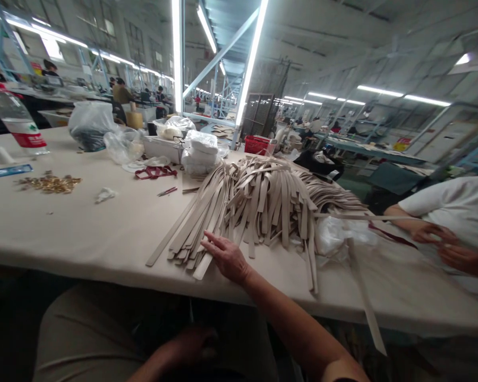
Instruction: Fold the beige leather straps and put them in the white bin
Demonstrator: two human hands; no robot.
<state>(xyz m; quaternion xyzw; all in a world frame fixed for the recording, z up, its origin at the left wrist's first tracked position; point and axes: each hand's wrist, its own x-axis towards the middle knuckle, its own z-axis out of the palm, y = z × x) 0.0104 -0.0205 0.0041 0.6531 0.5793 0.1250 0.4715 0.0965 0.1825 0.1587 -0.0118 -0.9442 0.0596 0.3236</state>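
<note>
A large heap of beige strips (263, 196) lies across the middle of the table, with ends fanned toward the front edge. My right hand (229, 259) rests on the front ends of the strips at the heap's left part, its fingers stretched out and apart. Below the table edge, over my lap, my left hand (195, 342) is dark and blurred; its fingers and anything in them cannot be made out. One long strip (364, 297) hangs over the table's front edge at the right.
Small golden metal pieces (58, 183), a bottle (19, 124), tweezers-like tool (167, 191), dark red straps (155, 172) and plastic bags (91, 124) lie on the left. At the right, a co-worker's hands (442, 241) are beside a clear plastic bag (336, 233).
</note>
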